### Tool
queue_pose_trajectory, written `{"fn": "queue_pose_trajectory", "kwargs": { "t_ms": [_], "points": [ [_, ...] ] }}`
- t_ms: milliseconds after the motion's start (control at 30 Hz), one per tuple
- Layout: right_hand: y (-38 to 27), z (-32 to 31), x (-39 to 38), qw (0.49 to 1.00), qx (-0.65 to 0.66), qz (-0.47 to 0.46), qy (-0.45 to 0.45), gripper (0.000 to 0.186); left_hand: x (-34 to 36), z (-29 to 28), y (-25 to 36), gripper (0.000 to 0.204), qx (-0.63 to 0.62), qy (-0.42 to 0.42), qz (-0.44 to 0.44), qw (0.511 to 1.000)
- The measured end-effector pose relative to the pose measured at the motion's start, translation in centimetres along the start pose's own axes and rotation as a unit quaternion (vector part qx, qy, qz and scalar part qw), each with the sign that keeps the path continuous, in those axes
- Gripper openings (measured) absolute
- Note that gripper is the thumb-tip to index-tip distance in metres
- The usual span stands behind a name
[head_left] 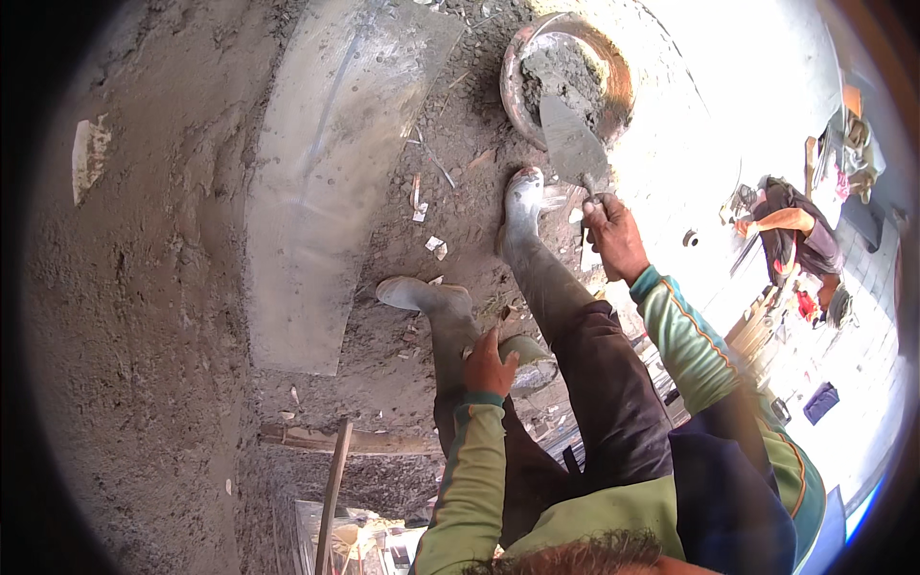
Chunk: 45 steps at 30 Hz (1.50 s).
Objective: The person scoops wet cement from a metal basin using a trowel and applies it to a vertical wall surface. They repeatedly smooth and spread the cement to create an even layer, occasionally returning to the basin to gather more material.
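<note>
My right hand (615, 235) is closed round the handle of a pointed trowel (572, 142). The trowel's grey-coated blade reaches over the near rim of a round basin (621, 107), its tip next to wet grey mortar (561, 77). Lower down, my left hand (491, 369) hangs in front of my left leg, thumb and forefinger apart, with nothing visible between them; its other fingers are partly hidden. Beside it is a rounded grey-green object (530, 364) whose kind I cannot make out. My boots (523, 203) stand on the rubble-strewn ground just below the basin.
A smooth grey strip (307, 192) runs alongside a rough, mortar-coloured surface (153, 307) at left. Debris (436, 247) litters the dirt. A wooden stick (333, 494) leans at lower left. Another person (795, 230) crouches at far right, near wooden pieces (762, 316).
</note>
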State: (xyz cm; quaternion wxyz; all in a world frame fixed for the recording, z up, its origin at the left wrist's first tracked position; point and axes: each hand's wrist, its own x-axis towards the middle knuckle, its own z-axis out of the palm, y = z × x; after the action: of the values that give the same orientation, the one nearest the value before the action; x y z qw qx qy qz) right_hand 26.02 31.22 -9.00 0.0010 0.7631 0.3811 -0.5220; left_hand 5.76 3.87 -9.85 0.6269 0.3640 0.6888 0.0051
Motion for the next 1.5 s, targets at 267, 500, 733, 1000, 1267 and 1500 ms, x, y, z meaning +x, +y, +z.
{"fn": "queue_pose_trajectory", "kwargs": {
  "t_ms": [267, 500, 733, 1000, 1267, 1500],
  "points": [
    [0.6, -5.4, 18.2, 0.991, 0.082, 0.015, -0.108, 0.031, -8.0, -5.1, 5.6, 0.075, 0.241, 0.05, -0.009, 0.969],
    [4.8, -2.5, 14.2, 0.96, 0.26, -0.013, -0.101, 0.031, -16.7, -5.9, 9.4, 0.092, 0.107, 0.126, -0.101, 0.981],
    [2.7, -4.1, 13.4, 0.97, 0.225, 0.022, -0.094, 0.044, -13.4, -10.6, 12.1, 0.1, 0.154, 0.153, -0.059, 0.974],
    [-1.5, 5.3, 4.9, 0.872, 0.485, -0.035, -0.047, 0.017, -9.2, -10.7, 7.5, 0.095, 0.329, 0.023, -0.092, 0.94],
    [-14.1, 34.5, -1.3, 0.853, 0.454, 0.056, 0.252, 0.032, -9.3, -15.4, 4.9, 0.082, 0.435, -0.042, -0.127, 0.89],
    [-22.8, 39.5, -10.4, 0.828, 0.525, 0.111, -0.162, 0.03, -10.5, -17.2, -0.7, 0.077, 0.431, -0.046, -0.04, 0.9]
  ]
}}
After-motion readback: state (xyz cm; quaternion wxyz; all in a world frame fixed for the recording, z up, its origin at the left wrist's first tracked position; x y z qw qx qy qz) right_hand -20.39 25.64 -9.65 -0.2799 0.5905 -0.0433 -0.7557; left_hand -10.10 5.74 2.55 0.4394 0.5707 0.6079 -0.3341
